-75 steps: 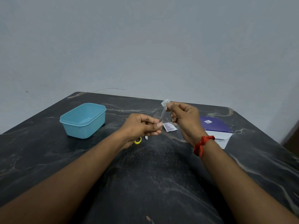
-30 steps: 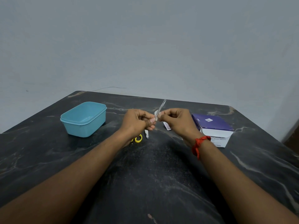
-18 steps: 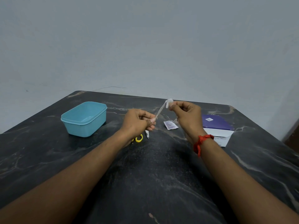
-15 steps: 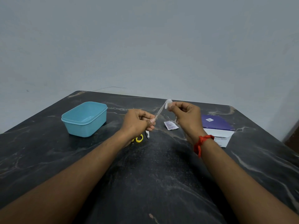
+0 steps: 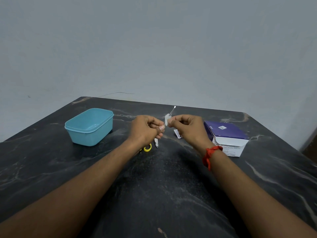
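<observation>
While the thin metal tool point(image 5: 172, 109) is wiped along its shaft, it is held above the bench point(image 5: 163, 186), tilted up and away, so that both hands can reach it freely.

Left hand point(image 5: 145, 129): fingers curled, thumb and forefinger pinching the lower end of the tool to steady it.

Right hand point(image 5: 188, 129): fingers curled, fingertips pinching a small white pad point(image 5: 167, 118) against the shaft, just above the left hand's grip. The upper tip stands bare.

A torn sachet point(image 5: 176, 134) lies below the right hand. A purple box point(image 5: 226, 134) stands near the right wrist, probably as ready supply. Yellow-handled scissors point(image 5: 147, 148) lie beneath the left hand; a blue tub point(image 5: 89, 126) stands well left.
</observation>
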